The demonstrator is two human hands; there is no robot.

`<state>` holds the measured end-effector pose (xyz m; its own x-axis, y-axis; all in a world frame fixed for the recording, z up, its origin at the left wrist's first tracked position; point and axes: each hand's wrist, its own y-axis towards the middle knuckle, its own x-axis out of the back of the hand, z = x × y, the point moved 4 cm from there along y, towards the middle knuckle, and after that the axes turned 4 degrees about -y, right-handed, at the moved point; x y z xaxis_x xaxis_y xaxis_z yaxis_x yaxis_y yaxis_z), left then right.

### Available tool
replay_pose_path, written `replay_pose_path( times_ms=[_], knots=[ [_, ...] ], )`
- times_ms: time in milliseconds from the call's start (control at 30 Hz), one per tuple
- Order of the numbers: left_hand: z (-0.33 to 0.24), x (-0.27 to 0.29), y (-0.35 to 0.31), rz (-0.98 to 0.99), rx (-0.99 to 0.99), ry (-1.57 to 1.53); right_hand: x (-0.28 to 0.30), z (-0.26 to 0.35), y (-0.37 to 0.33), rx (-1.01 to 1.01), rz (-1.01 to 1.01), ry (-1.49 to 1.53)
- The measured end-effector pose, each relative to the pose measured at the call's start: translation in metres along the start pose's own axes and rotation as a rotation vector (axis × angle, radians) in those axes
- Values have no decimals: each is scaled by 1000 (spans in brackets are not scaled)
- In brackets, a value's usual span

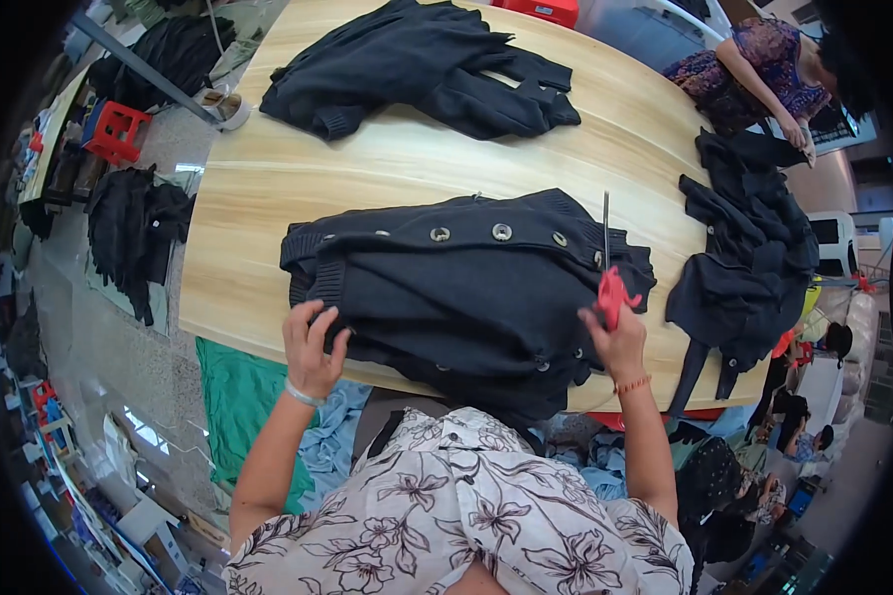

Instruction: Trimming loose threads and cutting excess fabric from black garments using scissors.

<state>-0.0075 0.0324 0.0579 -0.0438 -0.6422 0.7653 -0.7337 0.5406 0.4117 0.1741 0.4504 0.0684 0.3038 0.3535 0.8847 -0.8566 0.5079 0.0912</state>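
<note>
A black knitted cardigan (456, 288) with large buttons lies folded on the wooden table (238, 248) in front of me, its ribbed cuff and hem toward the left. My left hand (313, 349) is at the cardigan's near left corner, by the cuff, fingers apart and curved. In my right hand (620, 342) is a pair of scissors (613, 288) with red handles, the blades pointing away from me over the cardigan's right end. The right thumb is held out toward the fabric.
More black knitwear (417, 69) lies at the table's far side, and a heap of dark garments (749, 248) covers the right end. Another person (764, 74) handles cloth at the far right. A red stool (117, 132) stands left; green cloth (243, 416) hangs below the near left edge.
</note>
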Motion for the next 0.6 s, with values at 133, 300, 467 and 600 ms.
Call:
replay_pose_path(
  times_ms=[133,300,467,600],
  knots=[
    [24,-38,-63,67,601,-409,-8,36,-69,361,87,-14],
    [-11,-48,-39,54,208,0,-50,20,-86,284,96,-146],
    [-14,-47,-20,9,-120,236,-31,29,-28,141,110,86],
    [7,-56,-15,265,-173,265,-28,39,-23,202,300,163]
  ],
)
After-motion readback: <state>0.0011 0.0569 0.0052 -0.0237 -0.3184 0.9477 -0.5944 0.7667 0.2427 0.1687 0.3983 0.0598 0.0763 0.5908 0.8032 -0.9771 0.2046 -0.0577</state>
